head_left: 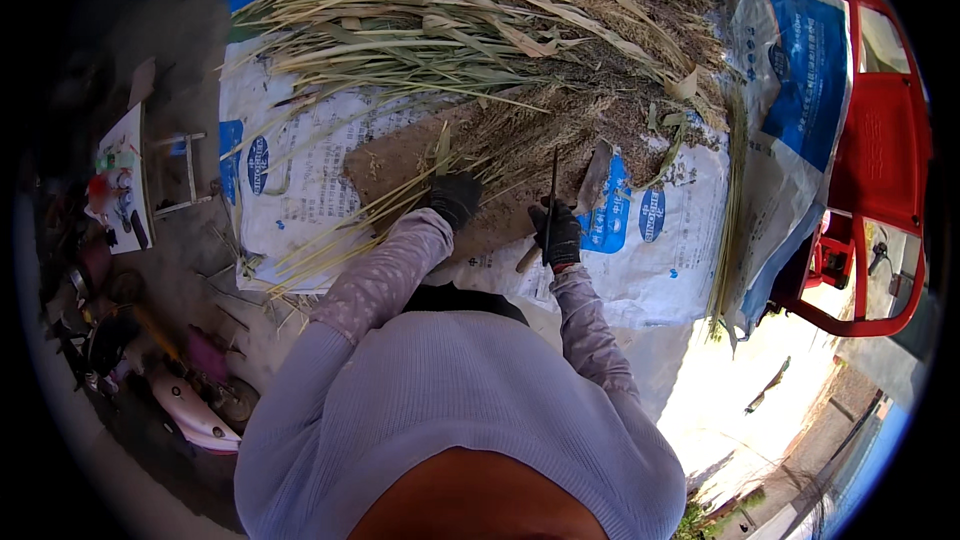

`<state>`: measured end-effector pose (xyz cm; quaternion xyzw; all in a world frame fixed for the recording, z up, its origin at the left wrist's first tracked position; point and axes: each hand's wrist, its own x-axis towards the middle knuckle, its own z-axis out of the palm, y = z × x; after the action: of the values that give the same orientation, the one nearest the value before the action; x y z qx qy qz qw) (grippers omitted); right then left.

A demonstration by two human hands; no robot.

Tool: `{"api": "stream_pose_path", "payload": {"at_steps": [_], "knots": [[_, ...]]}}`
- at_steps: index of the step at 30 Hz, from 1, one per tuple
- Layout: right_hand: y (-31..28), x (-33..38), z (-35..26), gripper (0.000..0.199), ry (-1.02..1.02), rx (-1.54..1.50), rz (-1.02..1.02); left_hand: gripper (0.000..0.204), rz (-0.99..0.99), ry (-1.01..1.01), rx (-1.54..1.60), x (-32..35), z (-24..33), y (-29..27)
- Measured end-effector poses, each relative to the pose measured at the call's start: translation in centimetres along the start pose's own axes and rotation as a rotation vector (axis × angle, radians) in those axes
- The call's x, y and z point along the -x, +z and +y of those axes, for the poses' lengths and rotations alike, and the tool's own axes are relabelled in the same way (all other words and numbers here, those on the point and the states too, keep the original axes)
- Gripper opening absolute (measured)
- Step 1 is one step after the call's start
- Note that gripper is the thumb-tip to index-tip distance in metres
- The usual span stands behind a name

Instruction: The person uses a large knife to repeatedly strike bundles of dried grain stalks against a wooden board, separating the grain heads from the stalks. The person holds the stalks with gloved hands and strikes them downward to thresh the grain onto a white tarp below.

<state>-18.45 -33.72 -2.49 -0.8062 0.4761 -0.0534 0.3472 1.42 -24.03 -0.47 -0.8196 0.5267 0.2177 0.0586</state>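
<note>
My left hand (455,200), in a dark glove, is closed round a bundle of grain stalks (400,202). Their seedy heads (560,125) spread rightward over a brown board (375,162). Just right of it, my right hand (561,234), also gloved, is closed on a narrow, dark, knife-like tool (554,178) pointing away from me. Beside that tool a broad greyish blade shape (595,177) lies near the grain. A wooden handle end (528,259) shows below my right hand; whether it belongs to the broad blade, I cannot tell.
A large heap of cut stalks (430,25) covers the far side. White and blue printed sacks (300,165) lie underneath. At right stands a red metal frame (885,155) with a sack (790,70) draped on it. A pink vehicle (190,415) is at lower left.
</note>
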Motion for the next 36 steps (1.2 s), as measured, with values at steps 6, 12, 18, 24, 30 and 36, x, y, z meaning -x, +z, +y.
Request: {"api": "stream_pose_path", "payload": {"at_steps": [6,12,18,24,30,36], "knots": [[2.6,-8.0,-4.3,0.044,0.086,0.056,-0.211,0.012,0.159,0.048,0.014,0.2,-3.6,5.1],[3.8,-8.7,-3.0,0.042,0.16,0.034,-0.288,0.019,0.301,-0.255,0.197,3.2,-7.9,1.6],[2.8,-8.3,-4.1,0.043,0.249,0.05,-0.274,0.025,0.648,-0.168,0.107,-4.5,-11.7,-2.8],[3.1,-8.1,-4.0,0.042,0.247,0.115,-0.298,0.025,0.179,0.041,-0.192,-12.4,-9.6,-6.9],[3.1,-7.7,-4.6,0.043,0.272,0.108,-0.254,0.016,0.165,0.007,-0.225,-3.8,-11.4,-7.0],[4.2,-8.0,-3.6,0.041,0.235,0.119,-0.216,0.017,0.164,-0.184,0.057,9.7,-12.3,0.9]]}}
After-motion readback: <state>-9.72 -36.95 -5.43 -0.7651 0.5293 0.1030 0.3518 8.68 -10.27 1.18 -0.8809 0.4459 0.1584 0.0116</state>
